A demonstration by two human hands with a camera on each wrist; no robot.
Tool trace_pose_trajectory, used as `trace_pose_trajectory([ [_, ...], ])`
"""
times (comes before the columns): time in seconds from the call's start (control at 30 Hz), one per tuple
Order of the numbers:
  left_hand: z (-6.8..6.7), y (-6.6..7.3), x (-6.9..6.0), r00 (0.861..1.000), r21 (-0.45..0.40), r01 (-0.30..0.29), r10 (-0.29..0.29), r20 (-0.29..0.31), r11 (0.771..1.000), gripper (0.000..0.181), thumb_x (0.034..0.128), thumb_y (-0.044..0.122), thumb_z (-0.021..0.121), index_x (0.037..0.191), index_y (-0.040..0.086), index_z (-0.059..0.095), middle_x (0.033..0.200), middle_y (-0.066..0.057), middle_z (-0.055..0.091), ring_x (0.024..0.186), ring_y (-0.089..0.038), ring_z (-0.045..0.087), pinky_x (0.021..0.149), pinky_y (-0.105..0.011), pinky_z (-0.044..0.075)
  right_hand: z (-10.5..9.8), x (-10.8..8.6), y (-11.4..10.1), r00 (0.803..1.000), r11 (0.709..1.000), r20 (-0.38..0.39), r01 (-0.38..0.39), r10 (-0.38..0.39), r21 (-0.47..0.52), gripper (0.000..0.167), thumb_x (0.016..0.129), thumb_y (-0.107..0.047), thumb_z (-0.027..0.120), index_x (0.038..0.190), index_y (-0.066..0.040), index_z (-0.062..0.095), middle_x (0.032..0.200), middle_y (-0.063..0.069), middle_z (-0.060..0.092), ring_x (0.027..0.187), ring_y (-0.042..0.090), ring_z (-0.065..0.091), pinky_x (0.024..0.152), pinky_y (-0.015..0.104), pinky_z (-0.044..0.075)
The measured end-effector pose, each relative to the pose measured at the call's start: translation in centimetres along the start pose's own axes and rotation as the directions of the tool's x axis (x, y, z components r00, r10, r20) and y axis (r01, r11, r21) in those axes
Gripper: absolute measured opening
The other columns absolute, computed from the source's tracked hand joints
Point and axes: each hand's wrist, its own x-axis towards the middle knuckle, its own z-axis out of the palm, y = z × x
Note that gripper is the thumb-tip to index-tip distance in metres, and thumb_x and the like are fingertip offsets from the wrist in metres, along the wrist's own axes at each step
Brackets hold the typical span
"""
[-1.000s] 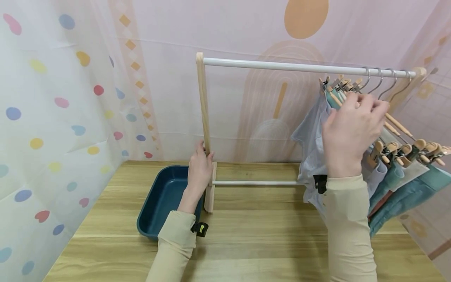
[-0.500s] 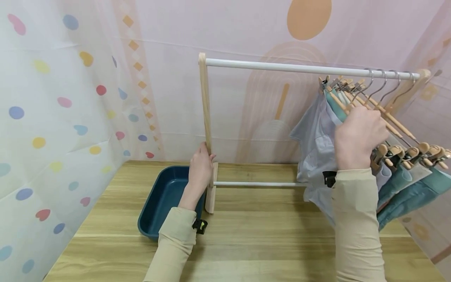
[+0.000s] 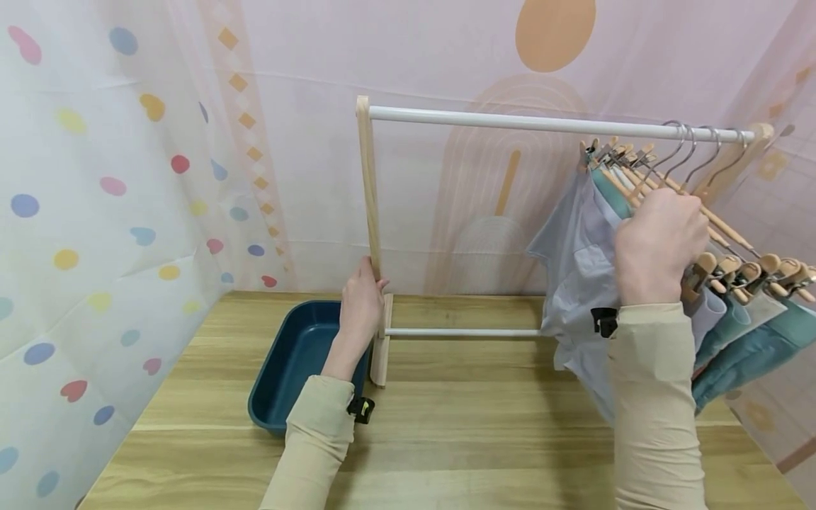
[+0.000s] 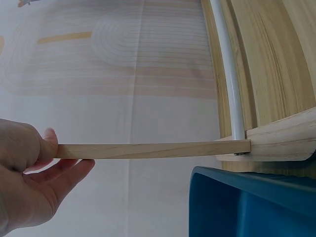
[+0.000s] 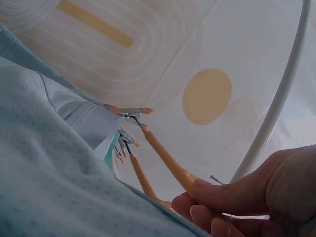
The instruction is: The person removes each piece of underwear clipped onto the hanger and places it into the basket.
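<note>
My left hand [image 3: 361, 304] pinches the wooden left upright [image 3: 368, 184] of a small clothes rack between thumb and fingers; the left wrist view shows this upright [image 4: 148, 150] edge-on. At the rack's right end, my right hand [image 3: 661, 248] grips the nearest wooden clip hanger. The right wrist view shows thumb and fingers round that hanger's bar [image 5: 165, 155], with a pale blue-grey garment [image 3: 580, 262] clipped to it. Behind it, several more hangers carry teal and pale garments [image 3: 758, 347]. My right hand hides the middle of the front hangers.
The hangers' metal hooks hang over the white top rail [image 3: 523, 122]. A lower white bar [image 3: 465, 332] joins the rack's feet. Beside the left foot [image 3: 380, 361] stands a dark blue basin [image 3: 258, 389] on the wood-grain table [image 3: 459, 439]. A patterned curtain [image 3: 306, 177] hangs behind.
My right hand has moved slightly right and closed round the front hanger, whose hook has shifted right and tilted beside the second one. My left hand has stayed on the upright.
</note>
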Motion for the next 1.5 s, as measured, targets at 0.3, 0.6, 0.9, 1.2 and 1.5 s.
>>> trace_pose_trajectory([
  [0.3, 0.1, -0.1, 0.1, 1.0, 0.006, -0.016, 0.016, -0.007, 1.0, 0.044, 0.0978, 0.016, 0.051, 0.133, -0.008, 0.041, 0.119, -0.026, 0.058, 0.102, -0.042, 0.063, 0.079, -0.048, 0.054, -0.6, -0.1, 0.0, 0.998, 0.999, -0.052, 0.031, -0.029, 0.037, 0.03, 0.076, 0.003, 0.036, 0.091, 0.009, 0.062, 0.104, 0.038, 0.058, 0.093, 0.054, 0.054, 0.074, 0.057, 0.045],
  [0.6, 0.1, -0.3, -0.1, 0.999, 0.025, -0.042, 0.043, -0.033, 0.999, 0.042, 0.0975, 0.015, 0.052, 0.131, -0.009, 0.043, 0.113, -0.026, 0.06, 0.097, -0.041, 0.065, 0.076, -0.047, 0.055, -0.7, -1.1, -0.2, 0.975, 0.987, -0.175, 0.15, -0.138, 0.059, 0.025, 0.087, -0.005, 0.046, 0.089, 0.008, 0.068, 0.093, 0.036, 0.062, 0.082, 0.055, 0.054, 0.065, 0.058, 0.041],
  [0.9, 0.2, -0.2, 0.0, 0.999, 0.019, -0.029, 0.03, -0.025, 0.999, 0.042, 0.0973, 0.015, 0.052, 0.132, -0.008, 0.043, 0.115, -0.026, 0.06, 0.097, -0.042, 0.065, 0.076, -0.048, 0.055, -0.3, -2.7, -0.8, 0.947, 0.967, -0.251, 0.231, -0.199, 0.108, 0.025, 0.093, -0.008, 0.05, 0.104, 0.003, 0.07, 0.099, 0.032, 0.066, 0.087, 0.056, 0.055, 0.068, 0.062, 0.042],
  [1.2, 0.2, -0.2, 0.0, 0.999, 0.023, -0.03, 0.031, -0.022, 0.999, 0.043, 0.0974, 0.015, 0.052, 0.133, -0.008, 0.042, 0.117, -0.026, 0.059, 0.098, -0.041, 0.064, 0.076, -0.047, 0.055, 0.7, -4.6, -1.0, 0.887, 0.929, -0.368, 0.347, -0.278, 0.133, 0.023, 0.091, -0.005, 0.054, 0.101, 0.004, 0.072, 0.094, 0.028, 0.068, 0.085, 0.051, 0.058, 0.068, 0.059, 0.044],
  [1.5, 0.3, -0.3, 0.0, 0.999, 0.019, -0.043, 0.043, -0.026, 0.999, 0.043, 0.0974, 0.015, 0.052, 0.132, -0.009, 0.043, 0.115, -0.026, 0.06, 0.096, -0.041, 0.065, 0.076, -0.047, 0.055, 1.8, -5.7, -0.6, 0.843, 0.866, -0.408, 0.458, -0.351, 0.202, 0.021, 0.092, -0.007, 0.056, 0.098, 0.005, 0.072, 0.089, 0.026, 0.069, 0.08, 0.05, 0.061, 0.066, 0.059, 0.045],
])
